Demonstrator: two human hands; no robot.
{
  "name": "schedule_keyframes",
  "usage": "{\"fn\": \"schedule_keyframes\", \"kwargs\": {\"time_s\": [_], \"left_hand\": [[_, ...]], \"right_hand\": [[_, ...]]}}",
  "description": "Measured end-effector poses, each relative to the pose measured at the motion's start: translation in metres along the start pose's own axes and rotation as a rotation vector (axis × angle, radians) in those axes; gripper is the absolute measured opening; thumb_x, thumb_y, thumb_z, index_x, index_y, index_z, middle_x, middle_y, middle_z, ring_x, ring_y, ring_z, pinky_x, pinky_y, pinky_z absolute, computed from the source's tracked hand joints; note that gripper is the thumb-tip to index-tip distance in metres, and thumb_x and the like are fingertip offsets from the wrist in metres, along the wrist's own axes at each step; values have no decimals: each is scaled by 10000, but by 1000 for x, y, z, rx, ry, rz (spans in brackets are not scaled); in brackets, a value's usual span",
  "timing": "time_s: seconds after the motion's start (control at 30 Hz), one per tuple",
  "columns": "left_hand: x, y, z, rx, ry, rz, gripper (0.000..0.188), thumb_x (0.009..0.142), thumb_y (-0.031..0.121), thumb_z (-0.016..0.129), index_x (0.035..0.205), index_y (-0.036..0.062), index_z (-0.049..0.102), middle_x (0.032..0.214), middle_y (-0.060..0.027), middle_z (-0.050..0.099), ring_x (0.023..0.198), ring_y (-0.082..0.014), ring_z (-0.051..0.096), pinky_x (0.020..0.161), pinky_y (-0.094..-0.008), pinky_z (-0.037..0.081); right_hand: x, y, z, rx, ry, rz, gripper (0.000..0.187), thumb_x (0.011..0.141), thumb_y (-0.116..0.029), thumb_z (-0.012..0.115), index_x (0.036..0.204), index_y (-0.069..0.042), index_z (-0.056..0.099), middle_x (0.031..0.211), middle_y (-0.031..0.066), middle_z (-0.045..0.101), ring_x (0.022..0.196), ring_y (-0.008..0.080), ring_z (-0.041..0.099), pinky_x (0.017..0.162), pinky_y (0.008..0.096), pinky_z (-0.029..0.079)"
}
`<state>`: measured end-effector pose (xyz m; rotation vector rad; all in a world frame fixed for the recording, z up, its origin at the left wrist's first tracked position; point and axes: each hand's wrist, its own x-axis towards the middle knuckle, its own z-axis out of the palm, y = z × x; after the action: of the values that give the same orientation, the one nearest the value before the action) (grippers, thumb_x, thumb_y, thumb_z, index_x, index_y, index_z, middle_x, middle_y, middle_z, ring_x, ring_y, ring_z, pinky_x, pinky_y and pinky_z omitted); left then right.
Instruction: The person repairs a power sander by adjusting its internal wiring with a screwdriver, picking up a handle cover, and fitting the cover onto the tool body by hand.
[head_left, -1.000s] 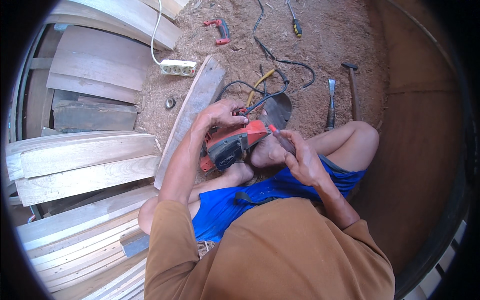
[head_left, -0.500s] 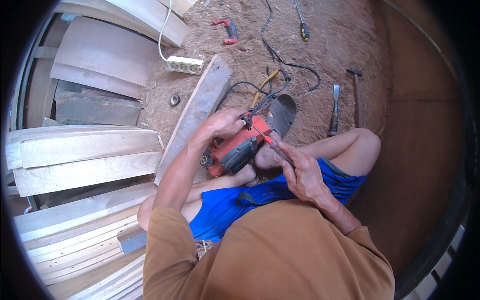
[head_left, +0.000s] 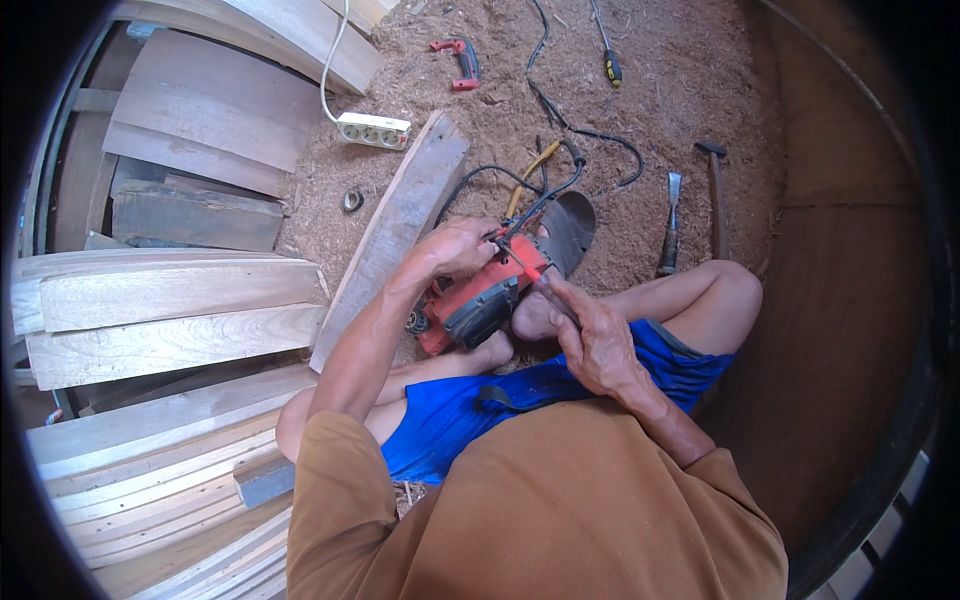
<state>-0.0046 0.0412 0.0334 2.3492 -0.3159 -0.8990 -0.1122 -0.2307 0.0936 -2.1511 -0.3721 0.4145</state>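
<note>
Left hand (head_left: 462,247): fingers curled at the far end of the red-and-black electric planer (head_left: 470,291), how tightly I can't tell | right hand (head_left: 602,345): fingers wrapped round a screwdriver (head_left: 533,273), shaft pointing there | planer: before the folded legs (head_left: 690,285), right of a plank (head_left: 390,240) | chisel (head_left: 671,225), hammer (head_left: 716,190): farther right

The hands (head_left: 602,345) partly hide the red power tool (head_left: 478,303) (and the screwdriver (head_left: 534,274)).

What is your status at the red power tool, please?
Left fingers at red power tool, grip unclear. Right fingers holding screwdriver, tip toward the tool's cord end. Black cord runs close to the tip.
</note>
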Motion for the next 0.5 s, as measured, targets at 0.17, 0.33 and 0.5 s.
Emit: {"fn": "schedule_keyframes", "kwargs": {"time_s": [0.17,0.33,0.5], "left_hand": [[3,0,2,11,21,12,353,927,271,607,1188,59,712,1057,-243,744,1022,-435,709,892,-511,548],[5,-1,4,14,25,-6,342,925,262,611,1176,55,717,1040,-243,746,999,-435,714,874,-506,552],[4,0,3,3,20,0,345,926,254,613,1189,54,714,1034,-241,749,983,-432,721,866,-506,555]], "right_hand": [[1,12,8,-3,57,-58,515,917,-62,614,1429,-45,555,1073,306,703,969,489,694,851,558,545],[1,15,9,-13,81,-93,516,917,-61,618,1430,-53,556,1108,301,700,992,483,691,865,551,544],[0,6,3,-6,16,-19,481,943,-22,622,1418,30,574,1298,291,683,1185,462,677,1015,491,542]]}}
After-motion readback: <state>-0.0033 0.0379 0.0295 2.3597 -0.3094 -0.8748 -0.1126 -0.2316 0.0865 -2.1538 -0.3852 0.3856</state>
